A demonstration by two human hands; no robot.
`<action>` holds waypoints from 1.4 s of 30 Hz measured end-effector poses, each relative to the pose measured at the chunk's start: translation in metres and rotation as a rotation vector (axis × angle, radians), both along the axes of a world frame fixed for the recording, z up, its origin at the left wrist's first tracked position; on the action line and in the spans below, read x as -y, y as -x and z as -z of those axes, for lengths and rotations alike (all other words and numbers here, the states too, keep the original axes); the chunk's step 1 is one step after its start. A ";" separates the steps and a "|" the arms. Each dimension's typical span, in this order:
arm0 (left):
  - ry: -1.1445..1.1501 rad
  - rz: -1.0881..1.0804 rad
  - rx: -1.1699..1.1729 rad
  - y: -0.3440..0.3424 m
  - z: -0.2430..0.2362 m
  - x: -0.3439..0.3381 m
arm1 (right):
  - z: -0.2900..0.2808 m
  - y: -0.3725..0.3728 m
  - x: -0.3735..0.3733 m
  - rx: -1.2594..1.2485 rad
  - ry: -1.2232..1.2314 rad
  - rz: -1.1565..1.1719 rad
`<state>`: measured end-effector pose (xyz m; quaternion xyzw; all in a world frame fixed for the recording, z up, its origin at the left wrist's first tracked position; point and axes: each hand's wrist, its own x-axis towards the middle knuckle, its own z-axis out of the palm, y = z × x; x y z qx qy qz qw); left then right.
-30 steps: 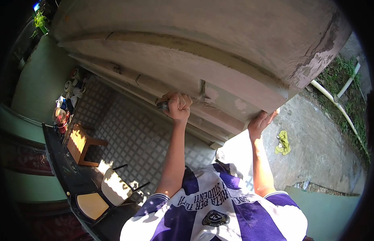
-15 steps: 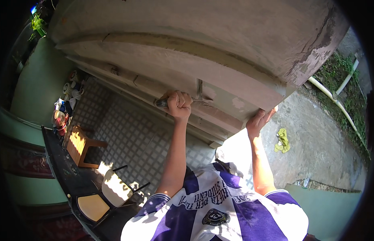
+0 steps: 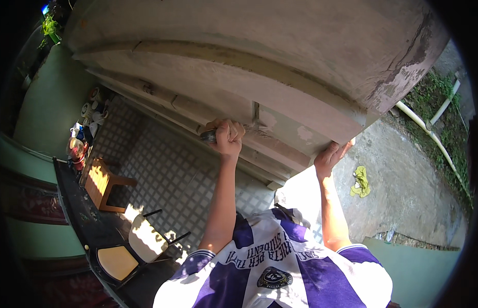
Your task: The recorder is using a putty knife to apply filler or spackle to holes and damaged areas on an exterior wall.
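Note:
My left hand (image 3: 228, 137) is closed in a fist around the dark handle of a scraper (image 3: 208, 136). Its thin metal end points right, against the plastered, moulded wall (image 3: 288, 115), beside a short dark slot; the tip's exact shape is hard to make out. Pale patches of worn paint lie just right of the tool. At the wall's right corner, my right hand (image 3: 329, 156) lies against the lower edge with its fingers stretched out, holding no tool. Part of that hand's fingers is hidden behind the corner.
A wooden stool (image 3: 98, 182) and a chair with a pale backrest (image 3: 146, 238) stand at the lower left on the tiled floor (image 3: 162, 149). Jars and bags crowd the left wall. A yellow-green cloth (image 3: 360, 181) lies on concrete at right, near white pipes (image 3: 429, 131).
My left hand has tilted slightly and shifted a little, and less of the scraper's metal end shows. My right hand stays at the corner.

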<state>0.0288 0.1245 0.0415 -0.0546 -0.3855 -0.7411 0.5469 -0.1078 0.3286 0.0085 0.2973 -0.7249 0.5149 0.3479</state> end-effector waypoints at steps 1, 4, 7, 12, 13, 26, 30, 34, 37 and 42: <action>0.000 0.000 -0.001 -0.001 -0.003 -0.001 | 0.001 0.002 -0.001 0.000 0.029 -0.009; -0.080 0.083 -0.173 -0.010 -0.010 0.003 | 0.001 0.003 -0.003 -0.001 0.038 -0.008; -0.032 0.078 -0.078 -0.003 -0.006 -0.002 | 0.001 0.000 -0.002 0.014 0.019 -0.002; 0.101 0.056 -0.014 0.015 0.008 -0.021 | 0.005 0.007 0.000 -0.014 0.033 0.008; 0.099 0.062 -0.011 0.009 -0.001 -0.019 | 0.008 0.007 -0.002 -0.015 0.029 0.004; 0.070 0.032 -0.011 -0.002 -0.006 -0.003 | 0.011 0.003 -0.012 0.120 -0.035 -0.079; 0.009 0.005 -0.031 0.005 0.000 -0.006 | 0.008 0.001 -0.008 0.097 -0.041 -0.047; 0.040 0.070 0.007 0.011 0.012 -0.003 | 0.005 0.003 -0.002 0.045 -0.016 -0.030; 0.028 0.065 -0.059 0.003 0.007 0.002 | 0.008 0.005 -0.004 0.008 0.017 -0.005; -0.021 0.049 -0.059 0.010 0.007 -0.001 | 0.004 0.003 -0.001 -0.006 0.008 0.005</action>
